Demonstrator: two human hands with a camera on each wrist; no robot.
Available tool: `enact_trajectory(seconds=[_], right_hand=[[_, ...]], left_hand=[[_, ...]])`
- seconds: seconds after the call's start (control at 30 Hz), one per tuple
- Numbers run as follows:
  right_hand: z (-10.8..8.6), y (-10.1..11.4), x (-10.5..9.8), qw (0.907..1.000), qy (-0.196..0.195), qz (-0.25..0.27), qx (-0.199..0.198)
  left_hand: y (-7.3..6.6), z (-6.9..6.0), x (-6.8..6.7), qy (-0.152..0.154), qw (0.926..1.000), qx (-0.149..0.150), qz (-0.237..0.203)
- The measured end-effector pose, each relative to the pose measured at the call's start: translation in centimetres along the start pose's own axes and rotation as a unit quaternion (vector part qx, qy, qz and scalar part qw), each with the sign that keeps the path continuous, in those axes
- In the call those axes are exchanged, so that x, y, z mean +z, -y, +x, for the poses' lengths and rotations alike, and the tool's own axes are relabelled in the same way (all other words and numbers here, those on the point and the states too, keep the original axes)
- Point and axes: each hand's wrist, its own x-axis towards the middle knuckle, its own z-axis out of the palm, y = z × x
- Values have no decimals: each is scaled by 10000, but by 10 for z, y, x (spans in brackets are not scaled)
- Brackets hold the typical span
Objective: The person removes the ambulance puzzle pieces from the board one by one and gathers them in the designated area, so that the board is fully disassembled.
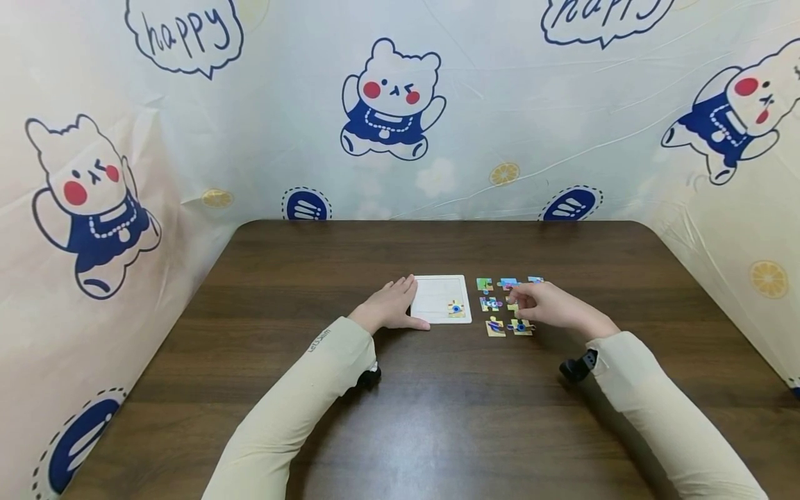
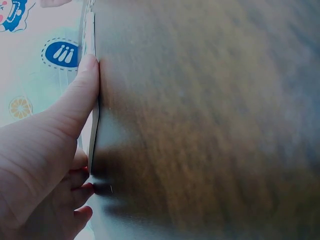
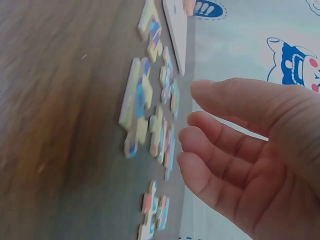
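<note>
A white square puzzle tray (image 1: 437, 292) lies on the table, with one puzzle piece (image 1: 456, 310) in its near right corner. My left hand (image 1: 392, 305) rests against the tray's left side, fingers extended along that edge and thumb at the near left corner. In the left wrist view the thumb (image 2: 82, 95) touches the tray's thin edge. My right hand (image 1: 546, 305) hovers over the loose jigsaw pieces, partly hiding a yellowish piece (image 1: 512, 304). Seen from the right wrist, its thumb and fingertips (image 3: 192, 137) stand apart with nothing between them.
Several loose jigsaw pieces lie in rough rows right of the tray, among them a green piece (image 1: 484, 284) at the back and a yellow piece (image 1: 496, 327) in front. Brown wood tabletop (image 1: 425, 410) spreads around them. A patterned curtain (image 1: 487, 104) borders the table.
</note>
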Motion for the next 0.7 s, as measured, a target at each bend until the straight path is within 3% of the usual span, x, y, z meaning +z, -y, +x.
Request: enact_trajectory(seconds=[0.4,0.7], right_hand=[[19,21,1,9997,-187,29,-167],[34,36,5,9977,-330,-208,-557]], left_hand=[[0,1,0,-2,10000,4,75],[-1,1,0,-48,10000,53,34]])
